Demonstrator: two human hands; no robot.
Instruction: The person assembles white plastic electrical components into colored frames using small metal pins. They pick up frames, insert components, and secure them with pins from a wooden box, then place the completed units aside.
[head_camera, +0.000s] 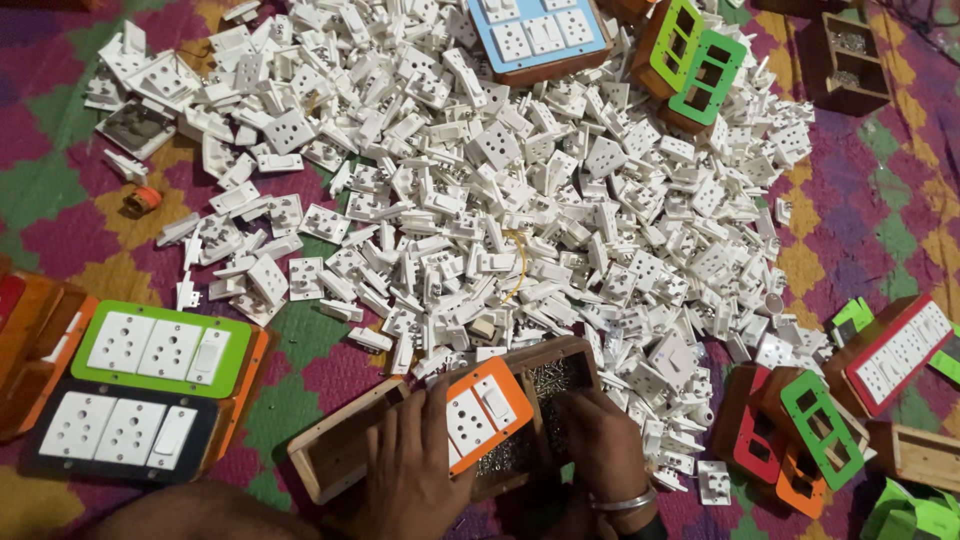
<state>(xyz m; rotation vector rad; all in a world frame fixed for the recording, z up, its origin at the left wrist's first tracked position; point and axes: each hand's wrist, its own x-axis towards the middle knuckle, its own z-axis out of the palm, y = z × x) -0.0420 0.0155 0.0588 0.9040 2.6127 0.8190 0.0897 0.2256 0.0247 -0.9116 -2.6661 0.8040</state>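
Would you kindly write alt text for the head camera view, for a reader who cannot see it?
Two hands, left hand and right hand, hold an orange switch plate over a wooden tray of screws. Behind lies a big pile of white socket parts on a patterned mat.

The left hand (415, 470) holds a smooth orange plastic plate with white glossy plastic sockets (482, 408). Under it is a matt brown wooden box (335, 455). By the right hand (600, 445) lie shiny metal screws (550, 378). Beneath all is a rough woven cloth mat (310, 340).
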